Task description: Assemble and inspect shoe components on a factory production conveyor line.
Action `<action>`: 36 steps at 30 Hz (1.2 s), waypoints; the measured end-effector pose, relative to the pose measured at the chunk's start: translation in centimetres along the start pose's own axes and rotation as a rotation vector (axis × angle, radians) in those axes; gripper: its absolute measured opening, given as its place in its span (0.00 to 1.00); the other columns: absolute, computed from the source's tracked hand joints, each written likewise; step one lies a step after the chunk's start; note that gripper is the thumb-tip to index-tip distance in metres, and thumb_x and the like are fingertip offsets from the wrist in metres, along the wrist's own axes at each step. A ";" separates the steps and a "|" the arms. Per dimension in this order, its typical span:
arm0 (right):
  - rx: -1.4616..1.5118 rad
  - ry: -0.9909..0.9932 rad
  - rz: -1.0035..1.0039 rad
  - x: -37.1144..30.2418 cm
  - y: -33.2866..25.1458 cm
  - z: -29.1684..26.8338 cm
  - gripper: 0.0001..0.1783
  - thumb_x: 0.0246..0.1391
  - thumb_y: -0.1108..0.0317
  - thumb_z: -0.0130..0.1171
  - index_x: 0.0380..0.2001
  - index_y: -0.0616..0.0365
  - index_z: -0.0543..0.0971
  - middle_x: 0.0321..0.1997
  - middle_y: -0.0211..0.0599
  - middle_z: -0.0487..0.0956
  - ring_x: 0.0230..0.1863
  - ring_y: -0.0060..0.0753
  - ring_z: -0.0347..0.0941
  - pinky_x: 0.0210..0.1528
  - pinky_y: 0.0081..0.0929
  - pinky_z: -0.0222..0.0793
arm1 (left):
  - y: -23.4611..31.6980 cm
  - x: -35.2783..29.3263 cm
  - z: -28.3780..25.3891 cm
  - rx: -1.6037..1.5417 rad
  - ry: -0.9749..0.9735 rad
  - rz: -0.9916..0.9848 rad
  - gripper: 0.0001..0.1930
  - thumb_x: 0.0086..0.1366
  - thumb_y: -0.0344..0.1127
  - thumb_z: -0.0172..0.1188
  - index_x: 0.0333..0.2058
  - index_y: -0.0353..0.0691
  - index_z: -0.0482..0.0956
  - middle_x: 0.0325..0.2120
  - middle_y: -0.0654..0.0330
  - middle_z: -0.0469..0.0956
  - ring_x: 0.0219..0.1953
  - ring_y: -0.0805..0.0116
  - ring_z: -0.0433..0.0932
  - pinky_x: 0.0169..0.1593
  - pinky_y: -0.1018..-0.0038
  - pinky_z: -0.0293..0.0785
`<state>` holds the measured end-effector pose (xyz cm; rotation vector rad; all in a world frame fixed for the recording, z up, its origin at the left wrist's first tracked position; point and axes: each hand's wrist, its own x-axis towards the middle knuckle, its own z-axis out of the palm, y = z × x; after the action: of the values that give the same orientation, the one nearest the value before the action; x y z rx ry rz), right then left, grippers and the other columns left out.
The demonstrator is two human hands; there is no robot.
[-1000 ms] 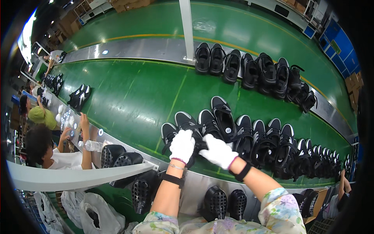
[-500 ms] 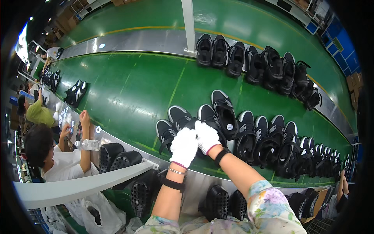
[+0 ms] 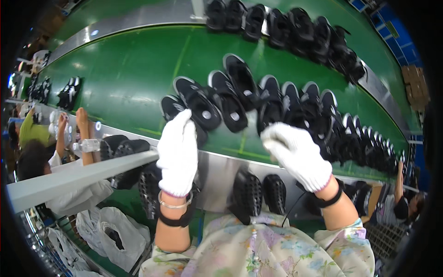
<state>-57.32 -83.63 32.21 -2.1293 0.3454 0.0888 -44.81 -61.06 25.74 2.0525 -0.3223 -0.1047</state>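
Observation:
My left hand (image 3: 179,154), in a white glove, is over the leftmost black shoe (image 3: 171,105) of the near row. Its fingers are pressed together; whether they grip the shoe is hidden. My right hand (image 3: 297,154), also gloved, hangs just in front of the row, near another black shoe (image 3: 270,99). The fingers curl inward, and what they hold, if anything, cannot be made out. Between my hands lie two black shoes with round white insole labels, one (image 3: 199,104) beside the other (image 3: 228,99). A further shoe (image 3: 240,74) sits behind them.
Along the green belt's (image 3: 134,83) far edge stands another row of black shoes (image 3: 277,27). Black studded forms (image 3: 248,191) rest on the near metal ledge (image 3: 217,173). A grey bar (image 3: 83,175) crosses at left, by a bottle (image 3: 87,145) and a seated person (image 3: 69,171).
My hands have moved apart, the right one to the right and nearer me. The view has shifted, so the shoes appear higher. The insole labels of two shoes between my hands now show.

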 end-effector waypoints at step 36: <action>0.197 -0.004 -0.011 -5.1 -9.5 11.2 0.41 0.39 0.60 0.77 0.56 0.64 0.70 0.47 0.46 0.80 0.47 0.37 0.78 0.52 0.33 0.74 | 5.5 -9.2 -6.4 -0.752 0.281 -0.375 0.26 0.67 0.29 0.60 0.61 0.28 0.64 0.53 0.54 0.74 0.53 0.68 0.74 0.58 0.73 0.70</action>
<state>-58.81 -68.37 34.70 -1.9361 0.3261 0.0505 -53.29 -55.63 33.06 1.3296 0.2558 -0.1384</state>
